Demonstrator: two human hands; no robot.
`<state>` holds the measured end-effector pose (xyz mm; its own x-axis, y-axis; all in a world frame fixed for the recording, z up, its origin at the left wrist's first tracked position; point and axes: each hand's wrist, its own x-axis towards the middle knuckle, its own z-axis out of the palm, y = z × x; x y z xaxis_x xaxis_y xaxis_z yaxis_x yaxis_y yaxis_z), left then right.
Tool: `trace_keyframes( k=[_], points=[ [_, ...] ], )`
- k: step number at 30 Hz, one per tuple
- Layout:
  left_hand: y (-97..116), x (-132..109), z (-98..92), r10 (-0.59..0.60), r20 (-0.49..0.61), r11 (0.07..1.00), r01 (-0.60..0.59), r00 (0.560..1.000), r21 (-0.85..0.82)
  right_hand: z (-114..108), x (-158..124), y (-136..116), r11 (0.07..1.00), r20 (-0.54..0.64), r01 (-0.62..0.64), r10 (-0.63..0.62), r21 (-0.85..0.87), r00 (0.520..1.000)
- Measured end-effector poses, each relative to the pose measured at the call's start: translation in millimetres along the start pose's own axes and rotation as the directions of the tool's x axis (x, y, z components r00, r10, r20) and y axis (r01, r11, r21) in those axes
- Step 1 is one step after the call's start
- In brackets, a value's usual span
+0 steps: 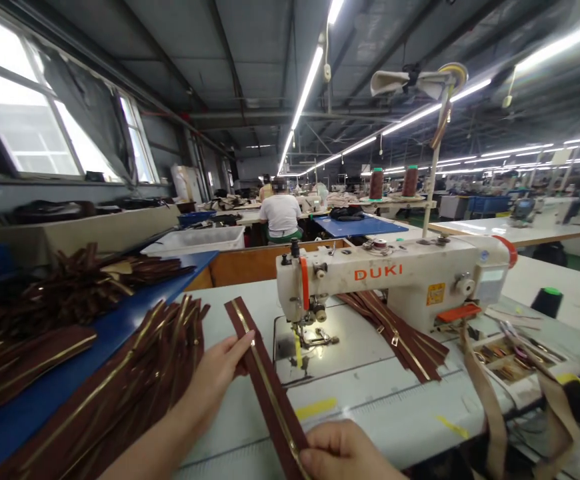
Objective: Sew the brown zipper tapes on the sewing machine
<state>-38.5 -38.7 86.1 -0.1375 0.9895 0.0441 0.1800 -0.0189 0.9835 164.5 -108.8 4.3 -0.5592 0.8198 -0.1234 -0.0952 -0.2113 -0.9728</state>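
A brown zipper [269, 387] with gold teeth is stretched between my two hands, running from the sewing table's middle down toward me. My left hand [230, 357] pinches it near its far end, thumb on top. Lower down, my right hand [340, 450] grips its near part, at the bottom edge of the view. Just right of the zipper stands a white sewing machine [340, 277], its presser foot and needle area above a metal plate [285, 363]. More brown zippers [400, 333] lie under the machine's arm, one showing a gold pull.
Piles of brown zippers [135, 373] cover the blue surface [120, 337] on the left. A tray of small tools [515, 363] and hanging beige straps [485, 393] are at right. A thread cone [547, 302] stands behind them. Ahead, a person in white [280, 217] sits, back turned.
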Motion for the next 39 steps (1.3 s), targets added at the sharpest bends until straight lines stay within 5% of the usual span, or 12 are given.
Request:
trace_keyframes(
  k=[5, 12, 16, 19, 23, 26, 31, 39],
  points=[
    [-18.0, 44.1, 5.9, 0.040, 0.012, 0.996, -0.041, 0.999, 0.078, -10.5, 14.4, -16.9, 0.852, -0.188, 0.115, -0.241, -0.510, 0.952],
    [-32.2, 92.2, 29.5, 0.216, 0.093, 0.951, -0.231, 0.972, 0.204, -31.2, 53.6, -35.5, 0.505, -0.133, 0.052, -0.324, -0.861, 0.937],
    [-44.2, 75.2, 32.0, 0.357, 0.110, 0.859, -0.372, 0.928, 0.353, -36.4, 62.6, -37.9, 0.429, -0.082, 0.077, -0.342, -0.900, 0.936],
    [-54.3, 41.4, 30.8, 0.402, 0.238, 0.785, -0.466, 0.884, 0.408, -37.1, 62.9, -36.4, 0.406, -0.057, 0.097, -0.351, -0.909, 0.935],
    [-65.2, 9.7, 31.2, 0.403, 0.483, 0.507, -0.629, 0.777, 0.589, -38.6, 61.4, -34.9, 0.376, -0.013, 0.130, -0.356, -0.917, 0.935],
    [-66.2, 11.2, 33.7, 0.374, 0.549, 0.376, -0.663, 0.748, 0.648, -42.8, 59.8, -36.9, 0.339, 0.024, 0.161, -0.374, -0.927, 0.927],
    [-63.4, 30.3, 39.9, 0.382, 0.587, 0.328, -0.699, 0.714, 0.636, -53.4, 59.5, -45.4, 0.271, 0.043, 0.168, -0.414, -0.948, 0.909],
    [-68.2, 29.6, 41.7, 0.439, 0.522, 0.362, -0.676, 0.731, 0.642, -59.8, 65.5, -45.9, 0.149, 0.113, 0.190, -0.418, -0.970, 0.901]
  ],
)
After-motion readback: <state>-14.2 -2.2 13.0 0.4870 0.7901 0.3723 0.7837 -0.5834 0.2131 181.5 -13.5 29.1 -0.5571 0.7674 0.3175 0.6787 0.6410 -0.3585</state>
